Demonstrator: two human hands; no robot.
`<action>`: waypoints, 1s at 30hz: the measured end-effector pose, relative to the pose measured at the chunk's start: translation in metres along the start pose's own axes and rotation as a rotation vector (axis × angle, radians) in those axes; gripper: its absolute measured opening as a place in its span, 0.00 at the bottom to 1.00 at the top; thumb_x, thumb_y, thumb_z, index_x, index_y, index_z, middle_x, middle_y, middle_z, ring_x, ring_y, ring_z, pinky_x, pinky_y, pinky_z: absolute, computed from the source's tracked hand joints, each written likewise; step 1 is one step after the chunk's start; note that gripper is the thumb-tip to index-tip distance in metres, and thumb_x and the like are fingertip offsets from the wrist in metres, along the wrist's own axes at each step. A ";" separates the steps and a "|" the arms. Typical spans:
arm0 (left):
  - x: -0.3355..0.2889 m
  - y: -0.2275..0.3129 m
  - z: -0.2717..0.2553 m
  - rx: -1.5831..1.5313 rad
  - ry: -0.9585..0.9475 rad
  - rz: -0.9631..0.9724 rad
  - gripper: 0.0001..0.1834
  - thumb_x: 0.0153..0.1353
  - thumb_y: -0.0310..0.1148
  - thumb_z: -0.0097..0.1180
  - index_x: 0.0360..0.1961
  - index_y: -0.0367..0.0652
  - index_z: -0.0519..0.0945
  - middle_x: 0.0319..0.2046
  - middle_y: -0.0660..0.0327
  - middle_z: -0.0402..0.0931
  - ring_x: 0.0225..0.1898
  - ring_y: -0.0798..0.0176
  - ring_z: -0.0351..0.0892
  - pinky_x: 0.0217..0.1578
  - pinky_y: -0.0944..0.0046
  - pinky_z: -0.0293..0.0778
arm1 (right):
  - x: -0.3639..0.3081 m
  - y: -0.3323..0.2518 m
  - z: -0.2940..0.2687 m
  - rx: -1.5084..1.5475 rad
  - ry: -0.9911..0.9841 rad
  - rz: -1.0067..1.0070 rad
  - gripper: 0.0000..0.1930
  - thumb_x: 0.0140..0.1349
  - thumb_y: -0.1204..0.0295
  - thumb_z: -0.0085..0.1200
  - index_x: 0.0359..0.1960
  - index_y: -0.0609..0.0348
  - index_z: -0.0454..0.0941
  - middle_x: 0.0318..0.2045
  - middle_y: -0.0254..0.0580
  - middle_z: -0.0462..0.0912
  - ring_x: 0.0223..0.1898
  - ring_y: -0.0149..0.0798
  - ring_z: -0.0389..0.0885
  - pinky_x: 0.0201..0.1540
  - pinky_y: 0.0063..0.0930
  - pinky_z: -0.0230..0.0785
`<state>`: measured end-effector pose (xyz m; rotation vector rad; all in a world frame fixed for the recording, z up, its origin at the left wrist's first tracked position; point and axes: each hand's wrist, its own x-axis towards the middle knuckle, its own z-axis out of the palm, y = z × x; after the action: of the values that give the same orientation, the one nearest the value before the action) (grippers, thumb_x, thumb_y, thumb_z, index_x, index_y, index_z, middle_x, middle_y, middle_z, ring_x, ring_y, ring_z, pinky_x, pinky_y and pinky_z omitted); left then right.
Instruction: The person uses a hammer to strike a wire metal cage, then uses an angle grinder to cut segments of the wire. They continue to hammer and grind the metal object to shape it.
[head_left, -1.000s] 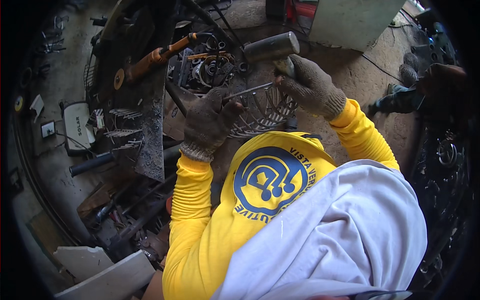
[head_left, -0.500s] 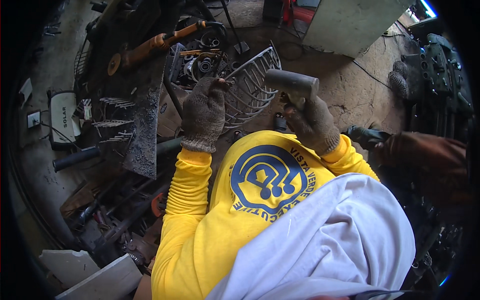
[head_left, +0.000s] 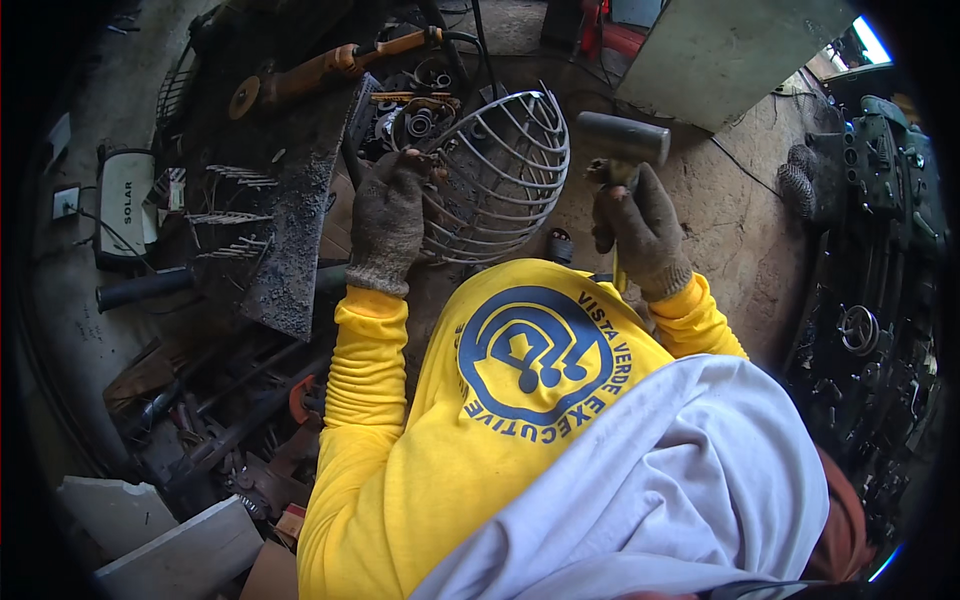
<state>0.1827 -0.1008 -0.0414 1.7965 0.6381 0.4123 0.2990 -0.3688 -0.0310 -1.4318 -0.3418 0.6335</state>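
My left hand (head_left: 388, 225), in a dirty knitted glove, is closed on the left end of a rounded cage of bent metal rods (head_left: 566, 160). The rods curve like ribs, with their open side facing up. My right hand (head_left: 648, 230), gloved too, grips the handle of a hammer just below its thick cylindrical metal head (head_left: 625, 138). This head is raised to the right of the cage, apart from it. Fingers of the left glove hide the exact spot where it meets the rods.
A steel workbench (head_left: 290, 270) at left bears short rods and an orange angle grinder (head_left: 335, 65). Rings and metal parts (head_left: 420, 122) lie behind my left hand. A pale panel (head_left: 720, 60) stands at the back; dark machinery (head_left: 870, 250) lines the right. Scrap fills the lower left.
The hammer has moved right and away from the cage, its head slightly higher. The cage now shows a wider face. A co-worker's brown-sleeved arm has left the right side.
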 end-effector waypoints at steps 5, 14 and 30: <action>-0.002 0.002 -0.006 -0.076 0.093 0.099 0.19 0.73 0.47 0.52 0.42 0.39 0.81 0.33 0.66 0.80 0.35 0.73 0.74 0.39 0.70 0.71 | -0.003 0.010 -0.011 0.052 0.062 0.000 0.15 0.73 0.63 0.48 0.53 0.59 0.72 0.28 0.28 0.73 0.25 0.21 0.67 0.29 0.18 0.64; -0.005 0.017 -0.003 0.045 0.097 0.151 0.19 0.72 0.47 0.53 0.39 0.41 0.81 0.28 0.66 0.78 0.31 0.73 0.73 0.35 0.68 0.71 | -0.011 0.019 -0.002 -0.143 0.015 -0.045 0.15 0.73 0.70 0.44 0.58 0.62 0.70 0.29 0.31 0.75 0.25 0.23 0.73 0.30 0.18 0.68; -0.028 0.038 0.011 0.371 -0.023 0.080 0.12 0.72 0.35 0.49 0.47 0.40 0.81 0.39 0.56 0.83 0.40 0.60 0.83 0.41 0.63 0.76 | 0.007 0.008 0.032 -0.742 -0.116 -0.421 0.19 0.60 0.67 0.64 0.51 0.58 0.76 0.37 0.53 0.85 0.38 0.55 0.85 0.40 0.41 0.77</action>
<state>0.1755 -0.1345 -0.0072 2.1814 0.6594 0.3420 0.2837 -0.3387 -0.0361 -1.9434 -1.0171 0.2398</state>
